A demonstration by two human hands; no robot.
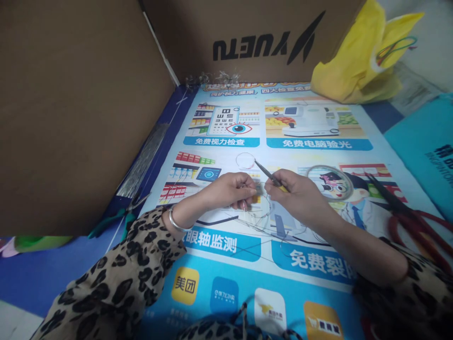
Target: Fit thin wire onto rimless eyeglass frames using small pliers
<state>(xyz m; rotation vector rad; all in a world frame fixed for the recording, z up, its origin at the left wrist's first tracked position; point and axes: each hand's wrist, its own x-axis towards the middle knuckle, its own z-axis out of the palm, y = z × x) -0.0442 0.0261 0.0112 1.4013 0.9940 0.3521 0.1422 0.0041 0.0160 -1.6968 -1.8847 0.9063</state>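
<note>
My right hand (295, 191) is closed around a slim, pointed tool with dark jaws and a yellow handle (269, 174), which looks like needle-nose pliers. At the tip of its jaws is a loop of thin wire (244, 161). My left hand (237, 190) is closed in a pinch beside it, apparently on thin wire, though the fingers hide most of what they hold. Fine wire strands (253, 217) spread over the printed poster (265, 271) below both hands. A small pinkish bit shows under the left fingers, too small to name.
Red-handled scissors (419, 222) lie at the right, near a round ring-like rim (350, 186). Left are green-handled pliers (129, 215) and a bundle of straight wires (145, 158). Cardboard walls (255, 23) stand behind and left. A yellow bag (343, 71) sits at the back right.
</note>
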